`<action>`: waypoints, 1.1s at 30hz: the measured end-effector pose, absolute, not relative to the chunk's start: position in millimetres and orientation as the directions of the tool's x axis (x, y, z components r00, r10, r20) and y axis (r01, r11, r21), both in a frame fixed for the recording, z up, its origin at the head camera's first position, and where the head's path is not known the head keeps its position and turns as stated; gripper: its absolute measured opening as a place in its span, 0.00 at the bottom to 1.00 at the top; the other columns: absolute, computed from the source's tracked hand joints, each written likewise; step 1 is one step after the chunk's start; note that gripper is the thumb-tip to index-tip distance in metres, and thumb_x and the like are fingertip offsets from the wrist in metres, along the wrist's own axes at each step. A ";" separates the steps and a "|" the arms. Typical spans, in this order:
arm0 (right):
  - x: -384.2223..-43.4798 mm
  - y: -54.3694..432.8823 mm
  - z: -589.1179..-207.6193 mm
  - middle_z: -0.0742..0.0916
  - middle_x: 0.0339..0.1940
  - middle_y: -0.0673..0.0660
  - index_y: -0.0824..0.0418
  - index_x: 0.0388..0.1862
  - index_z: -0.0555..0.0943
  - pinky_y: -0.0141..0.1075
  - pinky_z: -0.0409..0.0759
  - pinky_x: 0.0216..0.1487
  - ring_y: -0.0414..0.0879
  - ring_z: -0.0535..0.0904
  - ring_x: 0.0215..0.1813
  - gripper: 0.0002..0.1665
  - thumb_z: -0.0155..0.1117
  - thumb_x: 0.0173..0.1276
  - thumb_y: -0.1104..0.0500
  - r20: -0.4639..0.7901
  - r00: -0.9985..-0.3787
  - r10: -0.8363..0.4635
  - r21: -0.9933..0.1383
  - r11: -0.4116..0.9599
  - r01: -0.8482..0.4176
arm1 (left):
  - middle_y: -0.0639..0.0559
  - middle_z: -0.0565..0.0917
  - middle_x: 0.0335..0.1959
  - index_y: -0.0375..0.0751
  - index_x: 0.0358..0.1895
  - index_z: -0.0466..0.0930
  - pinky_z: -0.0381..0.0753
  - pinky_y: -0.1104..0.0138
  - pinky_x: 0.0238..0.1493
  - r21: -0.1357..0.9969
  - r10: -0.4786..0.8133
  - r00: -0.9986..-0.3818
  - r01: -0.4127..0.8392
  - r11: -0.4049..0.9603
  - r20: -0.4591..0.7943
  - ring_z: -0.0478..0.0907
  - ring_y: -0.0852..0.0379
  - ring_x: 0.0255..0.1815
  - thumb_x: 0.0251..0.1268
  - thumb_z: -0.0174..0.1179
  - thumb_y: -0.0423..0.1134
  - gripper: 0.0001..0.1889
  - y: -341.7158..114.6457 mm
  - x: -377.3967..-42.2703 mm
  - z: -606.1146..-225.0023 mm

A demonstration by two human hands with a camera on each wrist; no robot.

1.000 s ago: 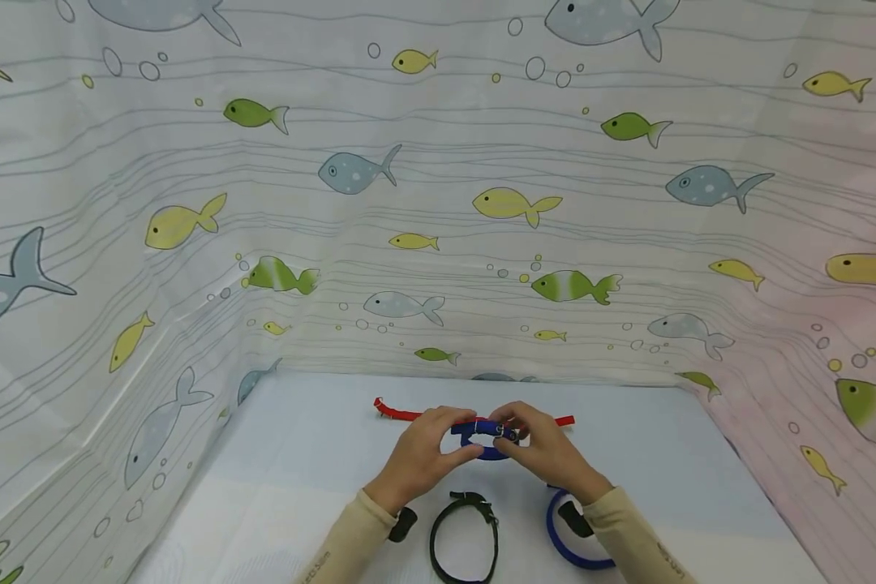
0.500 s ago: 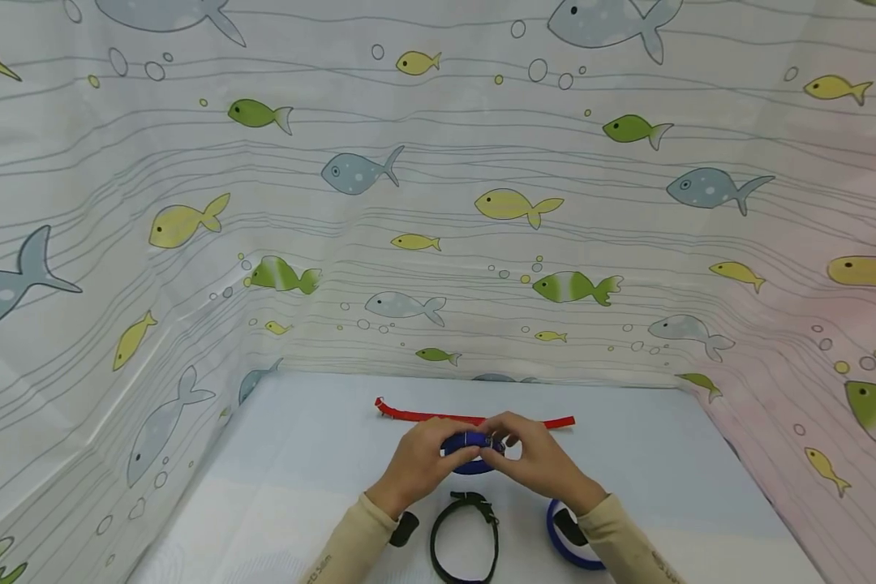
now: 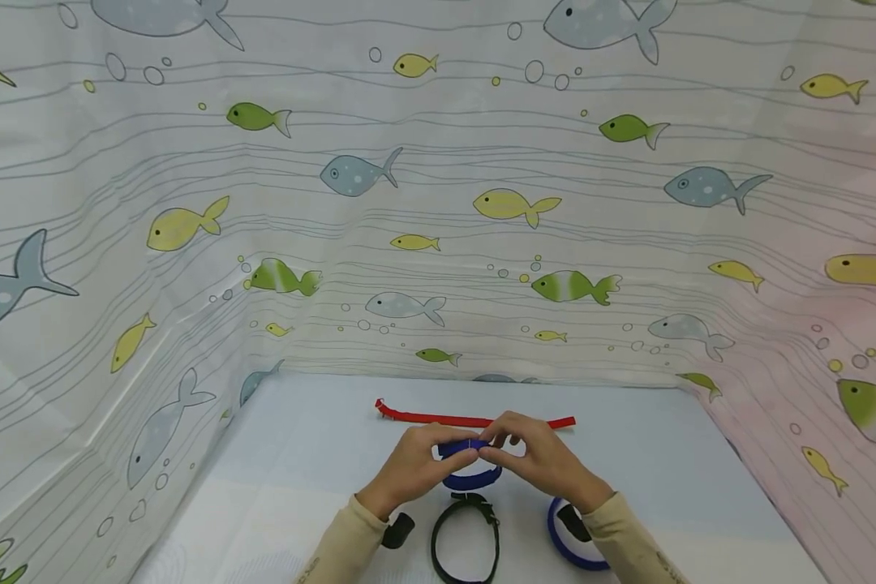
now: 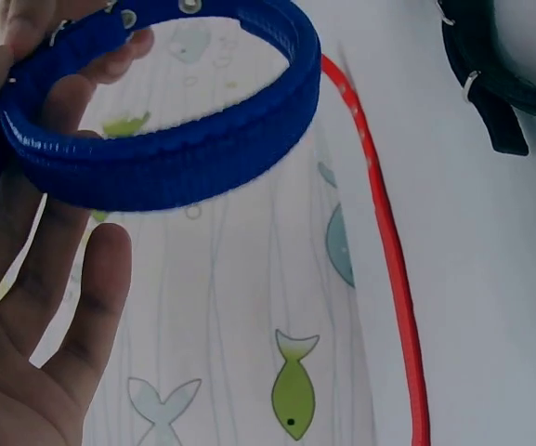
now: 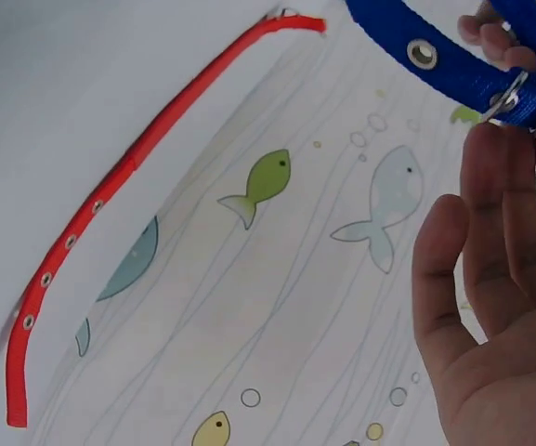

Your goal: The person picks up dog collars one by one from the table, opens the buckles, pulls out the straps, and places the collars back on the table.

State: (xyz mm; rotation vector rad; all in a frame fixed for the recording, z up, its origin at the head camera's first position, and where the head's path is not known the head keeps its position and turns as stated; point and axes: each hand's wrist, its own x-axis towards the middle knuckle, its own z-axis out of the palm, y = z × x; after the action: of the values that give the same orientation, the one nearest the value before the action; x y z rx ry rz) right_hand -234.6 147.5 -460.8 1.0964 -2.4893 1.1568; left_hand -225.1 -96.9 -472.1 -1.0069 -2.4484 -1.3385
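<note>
A blue collar with metal eyelets is raised above the table, closed into a loop. My left hand pinches it between thumb and fingers at its upper left. At the upper right, the right hand also pinches the band, thumb and fingers meeting near the left hand's fingertips. The left wrist view shows the smooth outer side of the blue collar and a loose strap end. In the right wrist view, a metal buckle on the band sits by the right fingers; the fingertips partly hide it.
Behind the hands a red collar lies stretched out on the white table. Nearer lie a looped dark green collar and another blue collar, partly covered by the right forearm. Fish-patterned sheeting surrounds the table.
Both hands have brought the blue collar slightly nearer and to the left. The right hand has shifted leftward, closer to the left fingertips, and more of the loop's lower side shows.
</note>
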 end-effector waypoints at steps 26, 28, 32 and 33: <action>-230.9 137.5 -465.6 0.83 0.46 0.40 0.46 0.51 0.82 0.35 0.82 0.43 0.38 0.80 0.45 0.14 0.70 0.70 0.46 0.561 -0.672 -0.484 -0.489 0.462 -0.740 | 0.56 0.87 0.50 0.43 0.58 0.83 0.83 0.66 0.51 0.545 0.481 -0.680 0.732 0.408 0.554 0.83 0.62 0.49 0.75 0.60 0.45 0.16 -101.9 -223.7 -476.0; -230.7 137.3 -462.3 0.83 0.44 0.39 0.46 0.49 0.85 0.33 0.82 0.42 0.36 0.80 0.44 0.16 0.74 0.66 0.44 0.588 -0.631 -0.506 -0.392 0.504 -0.770 | 0.55 0.87 0.51 0.42 0.59 0.83 0.82 0.65 0.54 0.470 0.511 -0.652 0.759 0.451 0.561 0.83 0.60 0.52 0.75 0.60 0.45 0.17 -102.3 -221.8 -475.1; -232.2 137.8 -456.2 0.83 0.37 0.40 0.52 0.43 0.89 0.30 0.80 0.37 0.35 0.79 0.38 0.15 0.80 0.59 0.49 0.649 -0.545 -0.530 -0.266 0.514 -0.816 | 0.54 0.86 0.54 0.41 0.60 0.83 0.80 0.61 0.58 0.386 0.535 -0.615 0.785 0.484 0.580 0.82 0.58 0.56 0.76 0.59 0.45 0.17 -100.8 -220.6 -474.7; -232.2 138.3 -455.8 0.83 0.35 0.41 0.52 0.42 0.89 0.30 0.79 0.36 0.35 0.79 0.37 0.15 0.80 0.58 0.50 0.653 -0.540 -0.530 -0.260 0.513 -0.818 | 0.54 0.86 0.54 0.41 0.60 0.83 0.80 0.60 0.59 0.393 0.531 -0.622 0.780 0.487 0.576 0.82 0.58 0.56 0.76 0.59 0.45 0.17 -100.2 -220.1 -474.9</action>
State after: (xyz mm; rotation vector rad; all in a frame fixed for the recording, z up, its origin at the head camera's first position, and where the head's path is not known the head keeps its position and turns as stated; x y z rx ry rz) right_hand -232.2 138.3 -455.8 1.1010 -2.2565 0.7639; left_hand -220.1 -100.2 -474.9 -1.0944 -2.3589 -0.9077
